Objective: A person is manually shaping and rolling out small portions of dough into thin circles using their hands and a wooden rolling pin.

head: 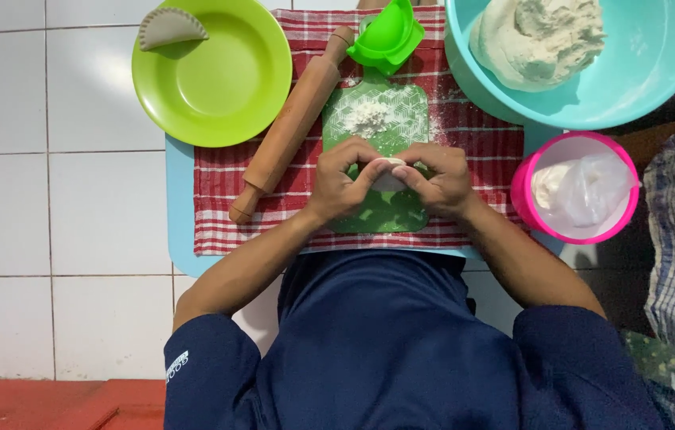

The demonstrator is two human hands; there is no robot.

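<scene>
I see my left hand (340, 180) and right hand (435, 178) pinched together on a small piece of dough (389, 173) — held just above the green cutting board (377, 119). A rolling pin (293, 123) lies left; the teal dough bowl (640, 80) sits far right.

Both hands, left hand (339, 177) and right hand (438, 177), pinch what seems a dough piece (389, 172).

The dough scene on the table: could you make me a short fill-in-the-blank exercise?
1. Both hands pinch a small piece of ____ over the green board.
2. The rolling pin lies left of the ____.
3. One finished dumpling sits on the ____ plate.

Missing words: dough; board; green
</scene>
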